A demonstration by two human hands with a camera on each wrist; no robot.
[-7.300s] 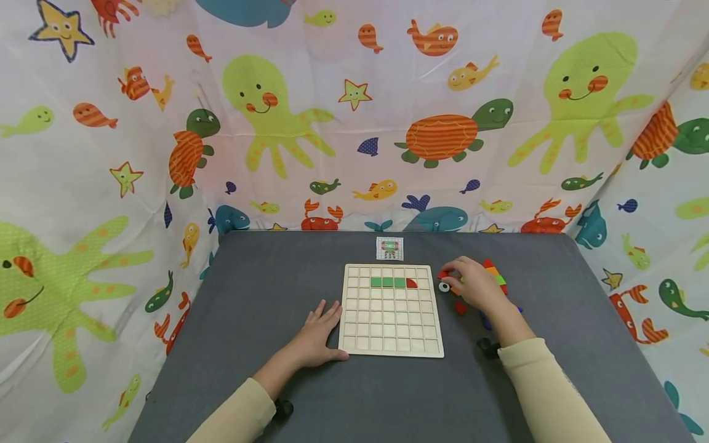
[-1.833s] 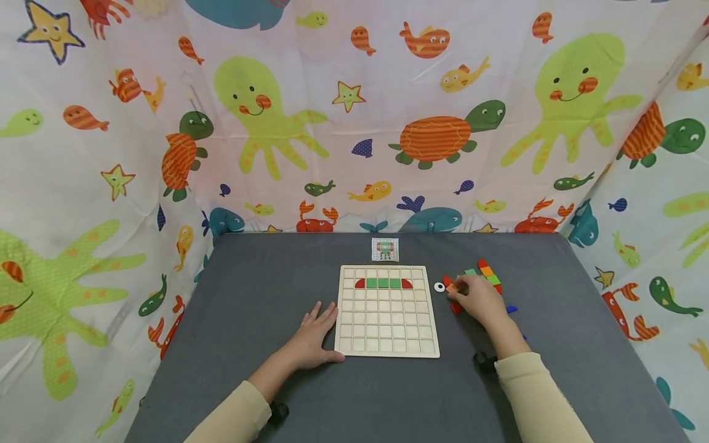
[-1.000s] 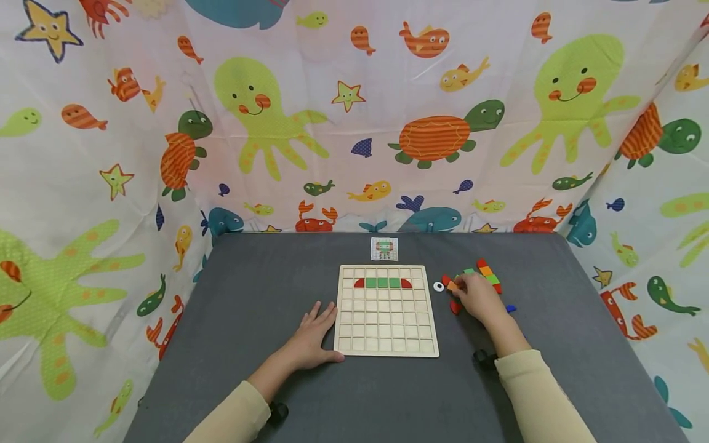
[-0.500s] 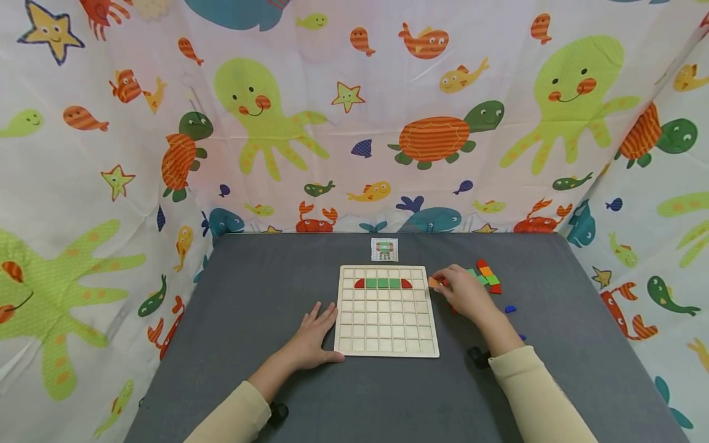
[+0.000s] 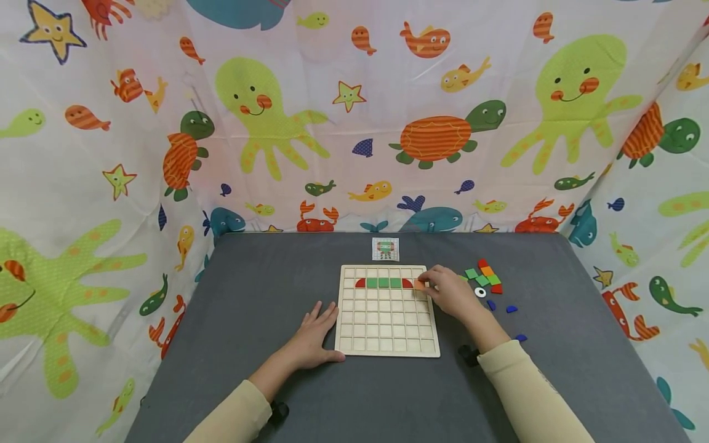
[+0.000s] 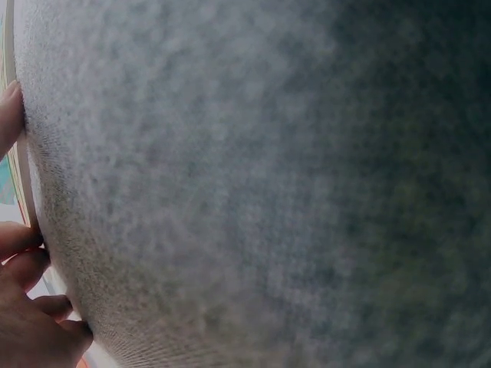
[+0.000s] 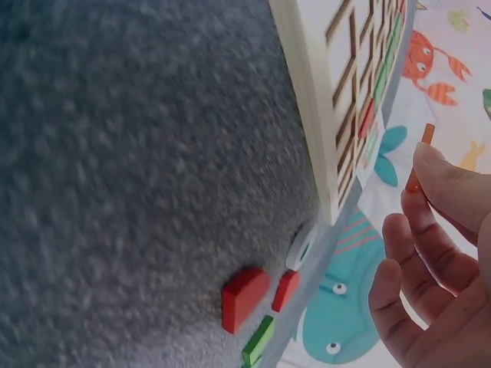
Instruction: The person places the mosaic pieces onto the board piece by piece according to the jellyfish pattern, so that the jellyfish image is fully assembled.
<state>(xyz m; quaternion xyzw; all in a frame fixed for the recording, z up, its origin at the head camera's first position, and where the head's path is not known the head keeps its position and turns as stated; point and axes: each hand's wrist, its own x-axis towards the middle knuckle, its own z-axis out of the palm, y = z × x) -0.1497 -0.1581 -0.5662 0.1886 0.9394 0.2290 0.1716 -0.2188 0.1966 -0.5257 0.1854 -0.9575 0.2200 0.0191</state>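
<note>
A pale wooden grid board point(image 5: 382, 320) lies on the grey table. Near its top runs a row of green square tiles point(image 5: 384, 283), with a red curved piece point(image 5: 360, 283) at the left end and another red curved piece point(image 5: 407, 283) at the right. The right hand point(image 5: 451, 292) pinches an orange tile point(image 5: 419, 285) between thumb and fingertip, over the board's upper right edge. The right wrist view shows this orange tile point(image 7: 422, 153) edge-on and raised. The left hand point(image 5: 312, 338) rests spread against the board's left edge, its thumb at the lower corner.
Behind the board lies a small pattern card point(image 5: 385, 249). To the right are loose green tiles point(image 5: 482, 280), red and orange ones, a white ring point(image 5: 480, 292) and several blue pieces point(image 5: 511, 309). More red pieces point(image 7: 244, 299) lie beside the board. A printed curtain point(image 5: 354, 123) hangs behind.
The right hand has picked up the orange tile from the loose pieces and moved left to the board. Earlier, a red curved piece appeared at the row's left end. The left hand stays put.
</note>
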